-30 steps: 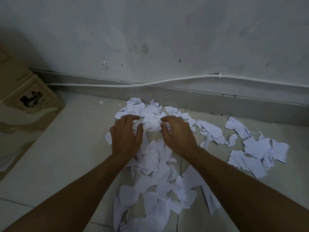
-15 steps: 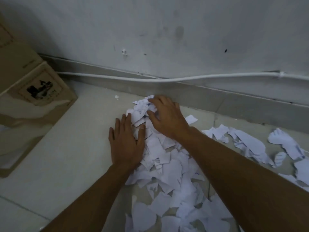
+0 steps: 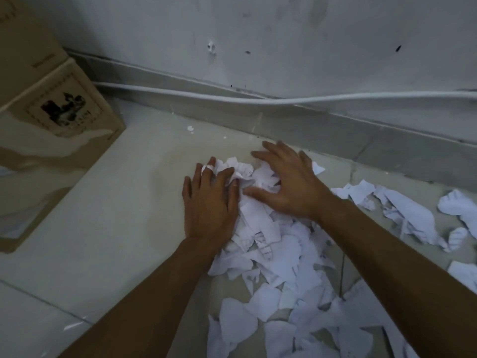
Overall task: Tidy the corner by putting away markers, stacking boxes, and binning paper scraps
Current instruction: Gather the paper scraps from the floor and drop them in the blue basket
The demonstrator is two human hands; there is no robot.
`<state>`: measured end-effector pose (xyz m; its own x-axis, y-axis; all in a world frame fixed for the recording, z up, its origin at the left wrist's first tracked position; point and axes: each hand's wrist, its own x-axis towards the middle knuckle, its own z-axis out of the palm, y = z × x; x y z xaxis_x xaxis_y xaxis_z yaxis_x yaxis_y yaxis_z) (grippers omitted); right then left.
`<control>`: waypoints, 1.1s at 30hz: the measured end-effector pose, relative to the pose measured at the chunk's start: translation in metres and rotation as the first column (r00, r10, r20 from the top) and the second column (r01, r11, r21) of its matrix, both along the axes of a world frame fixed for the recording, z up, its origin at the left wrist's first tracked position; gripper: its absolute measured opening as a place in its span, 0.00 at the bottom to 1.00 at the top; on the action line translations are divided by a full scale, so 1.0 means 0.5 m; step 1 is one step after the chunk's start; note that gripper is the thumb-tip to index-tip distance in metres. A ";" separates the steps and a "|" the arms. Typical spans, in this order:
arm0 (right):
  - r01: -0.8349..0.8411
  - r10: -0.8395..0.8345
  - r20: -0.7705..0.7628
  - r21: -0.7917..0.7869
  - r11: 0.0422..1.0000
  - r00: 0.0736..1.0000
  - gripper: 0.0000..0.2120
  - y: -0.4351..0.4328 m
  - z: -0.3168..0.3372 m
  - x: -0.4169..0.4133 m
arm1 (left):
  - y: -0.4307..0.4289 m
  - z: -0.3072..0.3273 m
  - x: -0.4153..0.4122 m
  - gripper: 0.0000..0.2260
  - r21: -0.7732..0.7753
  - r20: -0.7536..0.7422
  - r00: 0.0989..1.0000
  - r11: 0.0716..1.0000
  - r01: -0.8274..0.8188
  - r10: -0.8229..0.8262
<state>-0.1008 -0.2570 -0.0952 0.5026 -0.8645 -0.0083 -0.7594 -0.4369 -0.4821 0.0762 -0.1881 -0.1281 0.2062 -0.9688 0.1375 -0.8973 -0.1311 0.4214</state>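
Note:
A heap of torn white paper scraps lies on the tiled floor in front of me. My left hand lies flat against the left side of the heap, fingers straight, with a scrap poking up between two fingers. My right hand presses on the far top of the heap with its fingers spread. More loose scraps trail off to the right, and others lie nearer me.
A brown cardboard box stands at the left against the wall. A white cable runs along the grey skirting. Bare floor tiles stretch between the box and the heap.
Both hands have pushed the far scraps together into a tighter heap. My right hand opened out over its top, and the view moved closer and to the left.

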 end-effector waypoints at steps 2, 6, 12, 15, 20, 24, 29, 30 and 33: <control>-0.044 0.054 -0.104 0.089 0.995 0.993 0.52 0.036 -0.007 -0.018 | 0.002 -0.005 0.005 0.20 -0.032 -0.030 0.999 0.999 0.023 -0.024; -0.141 0.143 -0.070 0.033 0.989 0.987 0.60 0.093 -0.036 0.007 | 0.009 -0.002 0.010 0.20 -0.085 -0.153 0.987 0.996 0.028 -0.041; -0.005 0.023 0.168 -0.111 0.994 0.986 0.47 0.115 -0.074 0.093 | 0.043 0.026 0.007 0.17 -0.181 -0.417 0.905 0.984 0.007 -0.083; 0.037 0.033 0.242 -0.280 0.959 0.970 0.28 0.115 -0.080 0.118 | 0.066 0.031 -0.005 0.15 -0.164 -0.505 0.863 0.982 -0.094 -0.002; 0.102 -0.008 0.325 -0.274 0.956 0.946 0.18 0.111 -0.086 0.151 | 0.061 0.055 -0.008 0.17 -0.045 -0.612 0.780 0.978 -0.203 0.134; 0.103 -0.085 0.540 -0.002 0.995 0.838 0.27 0.118 -0.037 0.165 | 0.052 0.091 -0.005 0.13 0.058 -0.677 0.694 0.957 -0.283 0.246; 0.055 -0.169 0.607 0.202 0.978 0.777 0.21 0.125 0.021 0.175 | 0.016 0.118 0.013 0.15 0.249 -0.856 0.375 0.919 -0.305 0.356; 0.059 -0.156 0.617 0.174 0.983 0.772 0.19 0.128 0.035 0.178 | 0.012 0.135 0.013 0.17 0.317 -0.903 0.204 0.908 -0.275 0.377; 0.049 -0.062 0.638 0.039 0.998 0.768 0.12 0.140 0.083 0.183 | 0.017 0.193 0.022 0.18 0.417 -0.909 -0.081 0.900 -0.127 0.409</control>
